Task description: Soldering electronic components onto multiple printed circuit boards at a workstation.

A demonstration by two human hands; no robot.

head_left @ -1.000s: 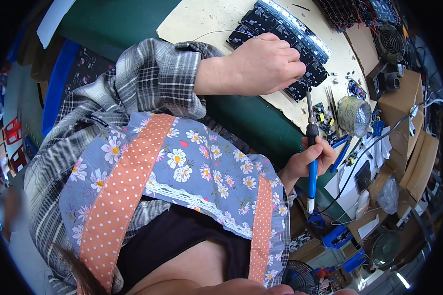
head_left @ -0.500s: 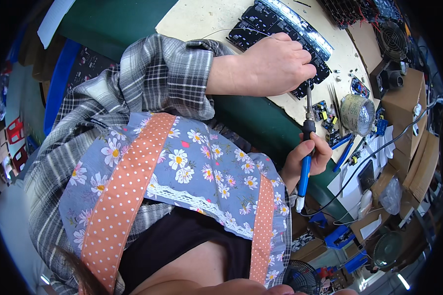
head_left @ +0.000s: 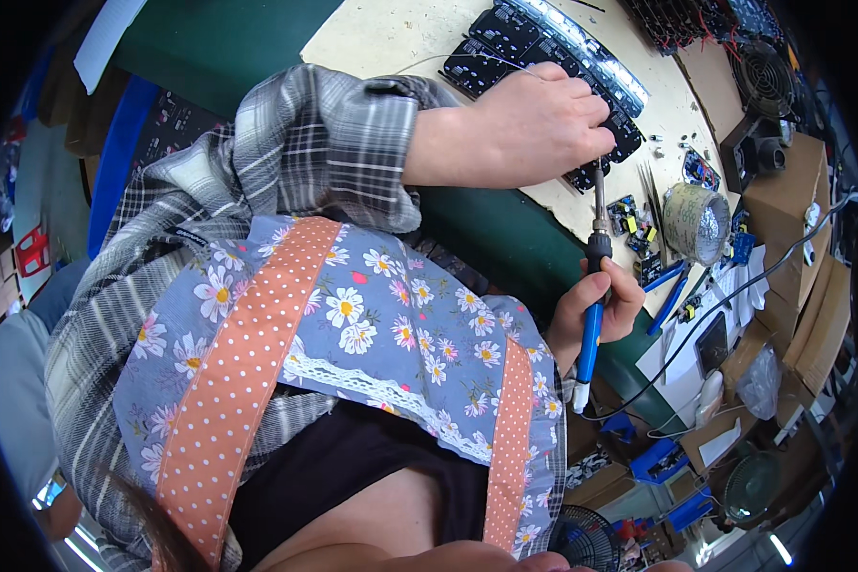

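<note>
My left hand [head_left: 534, 129] is closed over a panel of black circuit boards [head_left: 481, 69], hiding part of it. A thin silvery wire [head_left: 427, 62], looking like solder wire, runs across the panel into its fingers. In my right hand [head_left: 574, 310], a soldering iron [head_left: 589, 351] with a blue handle is gripped like a pen. The iron's metal tip points up at the panel's near right corner, just below my left fingers. Whether the tip touches the board is hard to tell.
Right of the iron lie tweezers [head_left: 652, 195], small boards with yellow parts [head_left: 627, 219], a wrapped roll [head_left: 694, 222] and blue-handled pliers [head_left: 669, 305]. The iron's dark cord [head_left: 710, 329] arcs over papers toward cardboard boxes [head_left: 782, 205]. A bright metallic strip [head_left: 582, 48] borders the panel's far side.
Both my hands keep nearly the same place and grip, with only a slight shift. At the lower left edge, another person's clothed body has moved, and part of a hand or arm now shows.
</note>
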